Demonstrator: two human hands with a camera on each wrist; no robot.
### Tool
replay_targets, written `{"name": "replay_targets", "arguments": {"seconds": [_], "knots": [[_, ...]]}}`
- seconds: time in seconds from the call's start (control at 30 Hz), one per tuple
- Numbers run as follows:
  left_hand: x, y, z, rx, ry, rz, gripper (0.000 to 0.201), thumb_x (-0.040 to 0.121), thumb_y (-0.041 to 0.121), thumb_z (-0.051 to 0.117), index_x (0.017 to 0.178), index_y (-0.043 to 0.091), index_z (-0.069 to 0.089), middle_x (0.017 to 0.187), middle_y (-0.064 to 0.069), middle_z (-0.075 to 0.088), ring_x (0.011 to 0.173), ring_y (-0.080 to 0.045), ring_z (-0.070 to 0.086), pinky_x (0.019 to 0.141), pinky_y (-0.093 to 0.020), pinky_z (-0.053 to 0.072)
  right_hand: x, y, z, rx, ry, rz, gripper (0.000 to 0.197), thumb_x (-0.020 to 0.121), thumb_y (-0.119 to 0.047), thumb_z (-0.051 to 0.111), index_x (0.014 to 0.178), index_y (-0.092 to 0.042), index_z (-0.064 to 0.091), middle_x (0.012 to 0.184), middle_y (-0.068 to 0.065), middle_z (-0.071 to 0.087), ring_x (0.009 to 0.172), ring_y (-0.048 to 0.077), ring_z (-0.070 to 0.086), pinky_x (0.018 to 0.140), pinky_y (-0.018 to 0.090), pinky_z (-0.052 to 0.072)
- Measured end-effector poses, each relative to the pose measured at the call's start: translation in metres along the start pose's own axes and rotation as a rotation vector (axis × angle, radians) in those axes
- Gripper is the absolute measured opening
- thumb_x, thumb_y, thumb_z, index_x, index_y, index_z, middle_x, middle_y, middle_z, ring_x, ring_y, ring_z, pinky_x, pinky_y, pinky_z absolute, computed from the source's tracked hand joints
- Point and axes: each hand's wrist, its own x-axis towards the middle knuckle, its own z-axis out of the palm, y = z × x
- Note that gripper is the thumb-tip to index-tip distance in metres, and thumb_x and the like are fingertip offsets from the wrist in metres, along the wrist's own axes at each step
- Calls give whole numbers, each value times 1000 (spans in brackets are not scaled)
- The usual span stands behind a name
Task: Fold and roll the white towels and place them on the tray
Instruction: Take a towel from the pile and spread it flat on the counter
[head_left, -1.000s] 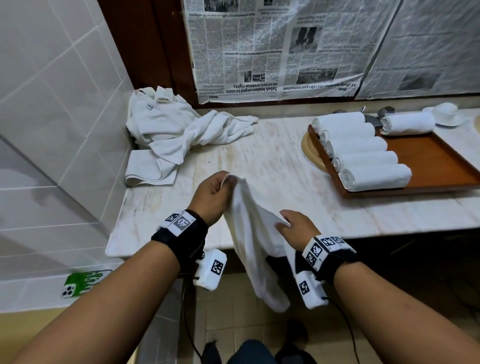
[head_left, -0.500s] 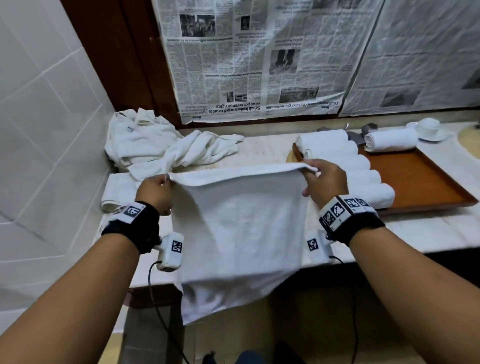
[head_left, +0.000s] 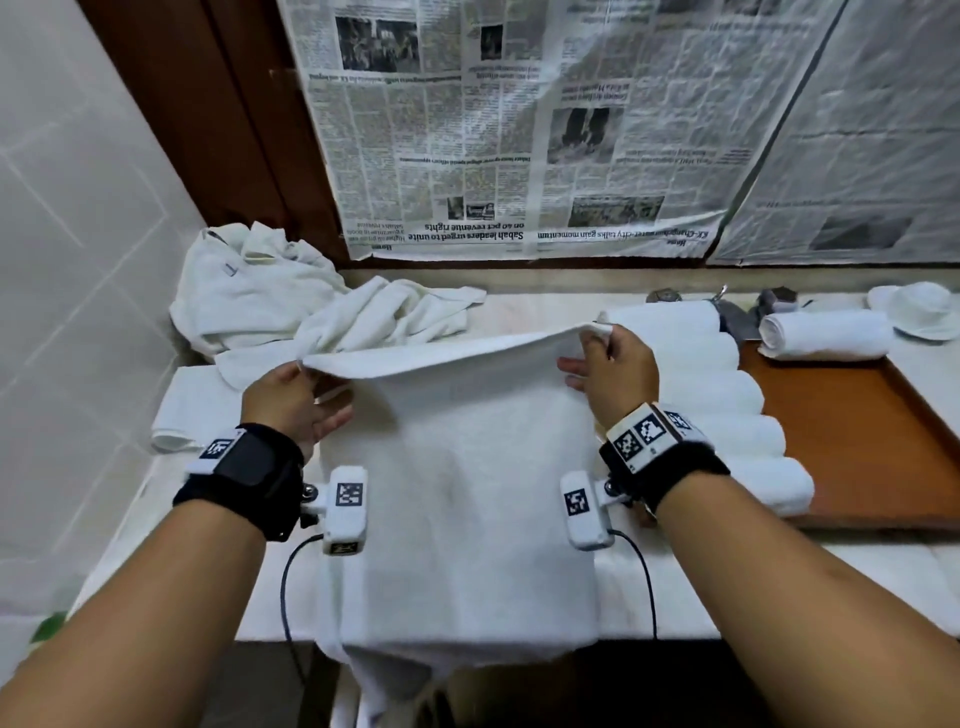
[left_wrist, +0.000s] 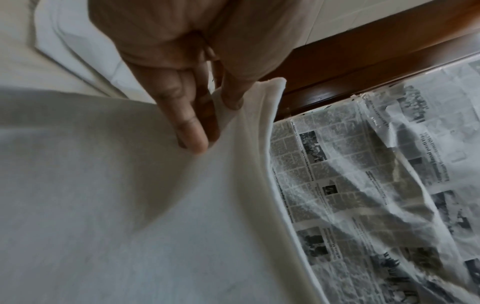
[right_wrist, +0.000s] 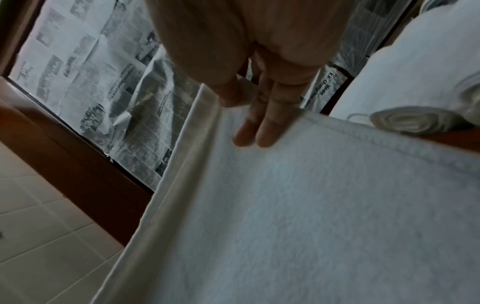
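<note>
Both hands pinch towel (head_left: 467, 467) top corners, long axis front-back – near end overhangs

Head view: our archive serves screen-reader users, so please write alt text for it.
Both hands, left hand and right hand, pinch the far corners of a white towel spread over a marble counter. Rolled towels fill a wooden tray at right; a crumpled towel pile lies behind left.
</note>
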Motion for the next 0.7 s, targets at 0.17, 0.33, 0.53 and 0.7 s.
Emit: {"name": "replay_targets", "arguments": {"seconds": [0.17,0.33,0.53,0.7], "knots": [[26,-1,14,44,15,-5,24,103,9,41,90,17,60,102,-14,67,91,-32,67,64,-35,56,30,24,12,-26,35,21,16,102,-17,50,108,-12,64,99,-16,67,74,16,74,65,34,59],[54,-5,24,54,41,-44,26,104,9,40,87,16,57,96,-14,66,88,-32,67,68,-40,59,57,40,23,-97,51,15,16,101,-19,51,91,-21,64,118,-33,54,75,17,74,69,35,60],[98,-11,37,134,4,-12,21,98,5,45,82,11,57,81,-10,63,80,-29,63,66,-36,54,87,42,45,-235,81,28,13,99,-29,52,91,-26,62,126,7,65,81,8,73,85,40,58],[113,-61,40,868,-269,156,58,94,30,63,137,2,37,140,-17,40,113,-16,43,97,-19,29,69,70,71,-826,-468,63,116,81,-35,80,156,-28,-9,164,9,0,149,25,17,116,37,21]]}}
